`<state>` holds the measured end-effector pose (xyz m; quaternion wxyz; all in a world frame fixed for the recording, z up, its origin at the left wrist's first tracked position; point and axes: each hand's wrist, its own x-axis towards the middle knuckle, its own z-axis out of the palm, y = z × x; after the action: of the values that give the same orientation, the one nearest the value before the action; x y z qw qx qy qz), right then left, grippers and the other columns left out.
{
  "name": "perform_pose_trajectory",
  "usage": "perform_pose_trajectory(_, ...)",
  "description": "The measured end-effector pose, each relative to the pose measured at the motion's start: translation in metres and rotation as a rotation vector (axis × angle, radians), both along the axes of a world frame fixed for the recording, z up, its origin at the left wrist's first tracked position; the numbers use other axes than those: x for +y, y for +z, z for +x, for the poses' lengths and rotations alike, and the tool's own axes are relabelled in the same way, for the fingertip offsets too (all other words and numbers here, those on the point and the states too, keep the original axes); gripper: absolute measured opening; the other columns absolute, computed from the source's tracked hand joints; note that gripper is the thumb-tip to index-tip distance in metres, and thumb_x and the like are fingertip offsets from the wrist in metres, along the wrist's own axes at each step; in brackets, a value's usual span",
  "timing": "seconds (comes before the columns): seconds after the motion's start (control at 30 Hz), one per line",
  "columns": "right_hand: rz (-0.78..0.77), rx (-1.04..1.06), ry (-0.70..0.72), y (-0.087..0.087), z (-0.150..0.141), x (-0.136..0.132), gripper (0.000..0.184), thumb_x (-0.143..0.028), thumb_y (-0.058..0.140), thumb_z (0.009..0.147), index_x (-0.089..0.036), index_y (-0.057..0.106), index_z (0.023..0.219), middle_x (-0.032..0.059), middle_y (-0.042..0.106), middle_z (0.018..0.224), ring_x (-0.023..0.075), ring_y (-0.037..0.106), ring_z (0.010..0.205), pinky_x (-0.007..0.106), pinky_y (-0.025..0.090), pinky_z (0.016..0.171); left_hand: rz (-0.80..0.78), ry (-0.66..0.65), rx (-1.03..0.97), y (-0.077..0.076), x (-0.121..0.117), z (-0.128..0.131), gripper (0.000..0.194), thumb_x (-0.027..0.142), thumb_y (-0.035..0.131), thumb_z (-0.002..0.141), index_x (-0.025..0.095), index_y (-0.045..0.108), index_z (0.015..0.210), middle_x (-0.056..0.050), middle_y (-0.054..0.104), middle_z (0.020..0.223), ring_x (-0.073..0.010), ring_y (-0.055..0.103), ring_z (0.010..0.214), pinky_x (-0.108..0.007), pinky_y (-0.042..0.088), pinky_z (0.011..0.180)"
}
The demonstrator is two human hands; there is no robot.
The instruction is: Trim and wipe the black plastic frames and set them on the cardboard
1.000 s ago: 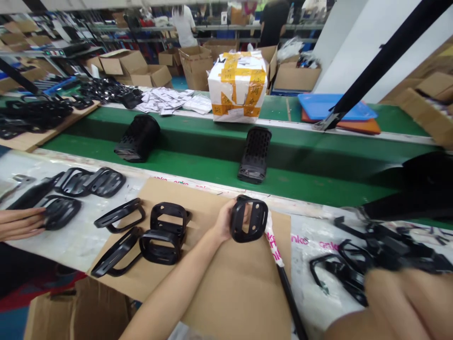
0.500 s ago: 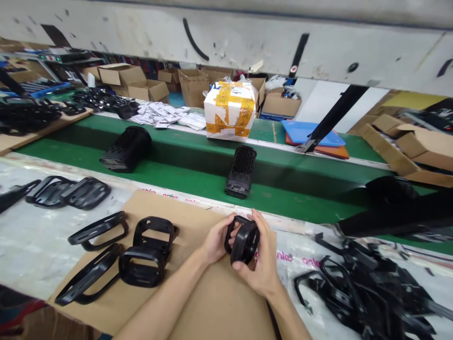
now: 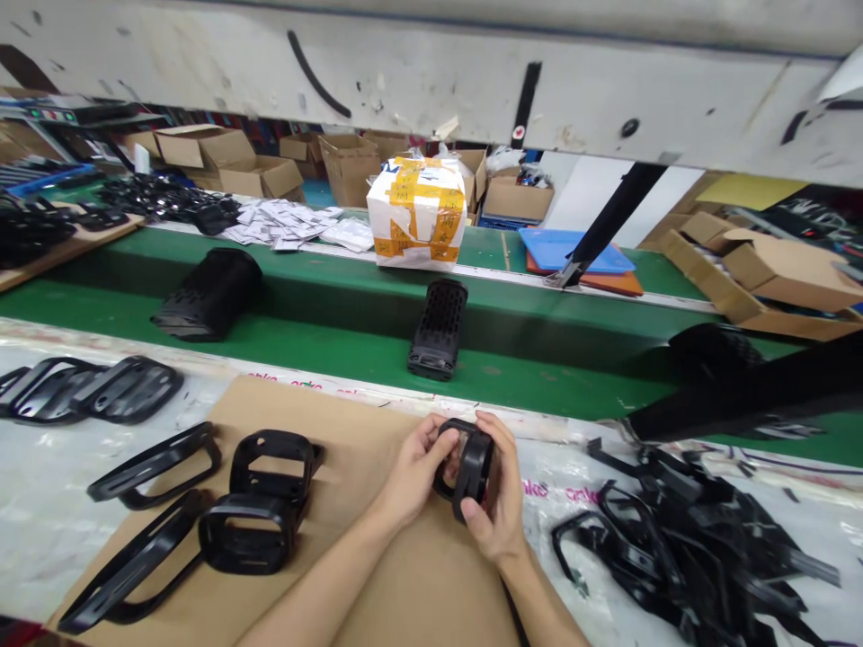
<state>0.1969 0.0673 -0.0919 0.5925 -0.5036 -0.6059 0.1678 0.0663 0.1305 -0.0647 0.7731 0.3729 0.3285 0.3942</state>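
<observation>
Both my hands hold one black plastic frame part (image 3: 467, 463) over a brown cardboard sheet (image 3: 378, 575). My left hand (image 3: 413, 472) grips its left side, fingers curled round the rim. My right hand (image 3: 497, 499) wraps the right side, thumb low and fingers over the top. The part stands on edge between the palms. On the cardboard to the left lie two stacked black frames (image 3: 260, 499) and two flat black loops (image 3: 154, 463).
A heap of black frame parts (image 3: 680, 548) lies at the right. More loops (image 3: 94, 388) sit at the far left. Two black perforated housings (image 3: 440, 327) (image 3: 209, 294) ride the green conveyor belt (image 3: 337, 337). Behind stand a taped white box (image 3: 416, 212) and cardboard cartons (image 3: 769, 270).
My right hand came in from the right and joined the left on the black frame part. The view tilted down and shifted right; the housings on the belt moved left.
</observation>
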Motion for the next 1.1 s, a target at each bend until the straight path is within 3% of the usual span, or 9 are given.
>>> perform_pose_trajectory(0.17, 0.019, 0.015, -0.016, -0.001, 0.000, -0.001, 0.076, -0.071, 0.063, 0.092, -0.026, 0.050, 0.151, 0.0169, 0.050, 0.150, 0.0444, 0.045, 0.144, 0.071, 0.034, 0.118, 0.082, -0.022, 0.053, 0.003, 0.004, -0.002, 0.049, 0.063, 0.080, 0.084, 0.019, 0.059, 0.094, 0.003, 0.063, 0.073, -0.0119, 0.056, 0.061, -0.023, 0.044, 0.060)
perform_pose_trajectory(0.27, 0.021, 0.078, -0.019, 0.001, -0.001, -0.001, 0.076, -0.072, 0.062, 0.091, -0.026, 0.051, 0.151, 0.0157, 0.051, 0.150, 0.0437, 0.046, 0.142, 0.069, 0.034, 0.118, 0.053, -0.178, 0.007, 0.004, 0.010, -0.015, 0.047, 0.059, 0.083, 0.084, 0.018, 0.062, 0.095, 0.001, 0.068, 0.077, -0.0124, 0.060, 0.063, -0.024, 0.048, 0.064)
perform_pose_trajectory(0.37, -0.011, 0.268, -0.068, 0.004, -0.003, 0.000, 0.077, -0.074, 0.062, 0.090, -0.026, 0.051, 0.150, 0.0148, 0.052, 0.150, 0.0406, 0.056, 0.131, 0.063, 0.045, 0.111, 0.063, -0.361, 0.017, 0.004, 0.017, -0.028, 0.047, 0.051, 0.090, 0.078, 0.015, 0.070, 0.102, -0.006, 0.074, 0.094, -0.0178, 0.069, 0.084, -0.029, 0.054, 0.084)
perform_pose_trajectory(0.43, -0.041, 0.374, -0.109, 0.005, -0.003, 0.001, 0.078, -0.073, 0.062, 0.088, -0.025, 0.051, 0.149, 0.0153, 0.053, 0.148, 0.0372, 0.062, 0.119, 0.057, 0.053, 0.099, 0.088, -0.414, 0.067, 0.003, 0.018, -0.031, 0.047, 0.047, 0.093, 0.076, 0.014, 0.074, 0.104, -0.009, 0.077, 0.102, -0.0209, 0.071, 0.095, -0.032, 0.052, 0.094)
perform_pose_trajectory(0.5, -0.041, 0.414, -0.148, 0.004, -0.002, 0.003, 0.079, -0.073, 0.061, 0.087, -0.024, 0.051, 0.148, 0.0161, 0.053, 0.146, 0.0345, 0.064, 0.110, 0.051, 0.058, 0.088, 0.094, -0.421, 0.115, 0.000, 0.017, -0.030, 0.047, 0.049, 0.092, 0.076, 0.014, 0.076, 0.104, -0.011, 0.078, 0.103, -0.0216, 0.072, 0.094, -0.033, 0.053, 0.092)
perform_pose_trajectory(0.57, -0.020, 0.386, -0.174, 0.002, -0.001, 0.003, 0.079, -0.072, 0.061, 0.087, -0.024, 0.051, 0.149, 0.0164, 0.051, 0.148, 0.0336, 0.064, 0.107, 0.050, 0.058, 0.086, 0.099, -0.399, 0.137, -0.004, 0.015, -0.026, 0.047, 0.051, 0.090, 0.078, 0.014, 0.077, 0.104, -0.012, 0.079, 0.104, -0.0221, 0.073, 0.091, -0.033, 0.055, 0.088)
perform_pose_trajectory(0.73, 0.048, 0.240, -0.215, -0.004, 0.005, 0.004, 0.077, -0.072, 0.061, 0.090, -0.025, 0.051, 0.151, 0.0155, 0.050, 0.151, 0.0422, 0.053, 0.132, 0.066, 0.039, 0.112, 0.129, -0.340, 0.133, -0.011, 0.007, -0.017, 0.045, 0.052, 0.086, 0.083, 0.016, 0.078, 0.109, -0.013, 0.080, 0.108, -0.0254, 0.074, 0.099, -0.033, 0.057, 0.087)
perform_pose_trajectory(1.0, 0.138, 0.015, -0.237, 0.007, 0.006, 0.006, 0.073, -0.068, 0.063, 0.091, -0.024, 0.052, 0.149, 0.0168, 0.052, 0.147, 0.0442, 0.047, 0.140, 0.069, 0.036, 0.115, 0.155, -0.260, 0.147, -0.009, 0.004, -0.012, 0.046, 0.054, 0.085, 0.083, 0.015, 0.079, 0.106, -0.013, 0.081, 0.106, -0.0274, 0.075, 0.100, -0.035, 0.056, 0.091)
perform_pose_trajectory(1.1, 0.076, 0.204, -0.212, 0.007, 0.003, 0.005, 0.073, -0.069, 0.061, 0.092, -0.024, 0.052, 0.149, 0.0165, 0.052, 0.147, 0.0426, 0.052, 0.134, 0.065, 0.041, 0.111, 0.127, -0.310, 0.130, -0.007, 0.009, -0.017, 0.045, 0.051, 0.090, 0.078, 0.015, 0.079, 0.103, -0.012, 0.081, 0.103, -0.0253, 0.075, 0.094, -0.034, 0.056, 0.090)
